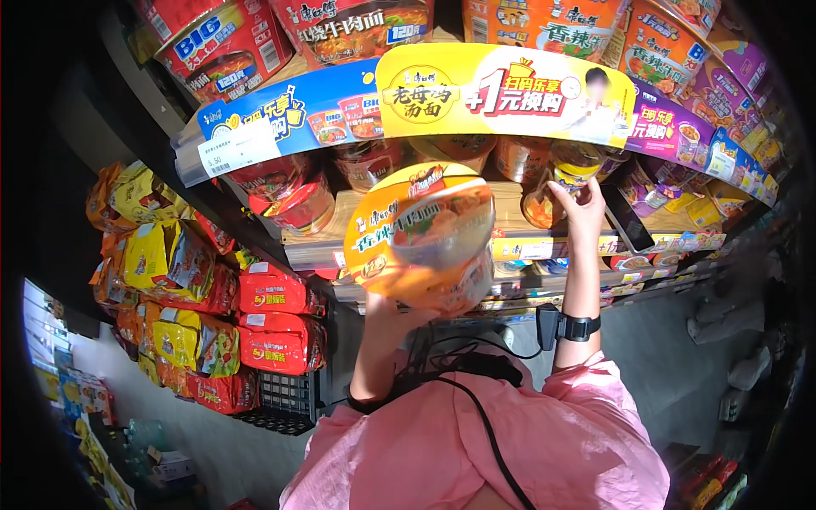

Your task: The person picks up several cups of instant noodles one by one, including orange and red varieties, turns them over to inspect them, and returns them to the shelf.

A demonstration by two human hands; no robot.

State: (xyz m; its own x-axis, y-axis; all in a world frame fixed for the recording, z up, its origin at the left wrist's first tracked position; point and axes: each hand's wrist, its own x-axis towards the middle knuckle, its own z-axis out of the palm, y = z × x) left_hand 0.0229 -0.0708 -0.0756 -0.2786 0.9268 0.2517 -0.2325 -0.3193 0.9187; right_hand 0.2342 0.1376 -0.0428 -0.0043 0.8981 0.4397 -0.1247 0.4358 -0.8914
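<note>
My left hand (398, 315) holds a large orange instant noodle bowl (424, 236) from below, in front of the shelf, with its printed lid tilted towards me. My right hand (579, 197) reaches to the wooden shelf (510, 210), its thumb and fingers around a small cup with a yellow band (574, 169). Just left of those fingers is an orange noodle cup (542, 207) on the shelf. A black smartphone (628, 218) leans at the shelf edge, right of my right wrist. Red noodle bowls (296, 204) stand on the same shelf at the left.
A yellow promotional strip (507, 95) runs along the upper shelf edge, below large noodle buckets (357, 32). At the left, red multipacks (280, 341) and other noodle bags are stacked on a black plastic crate (284, 392). Black cables (475, 401) hang before my pink shirt.
</note>
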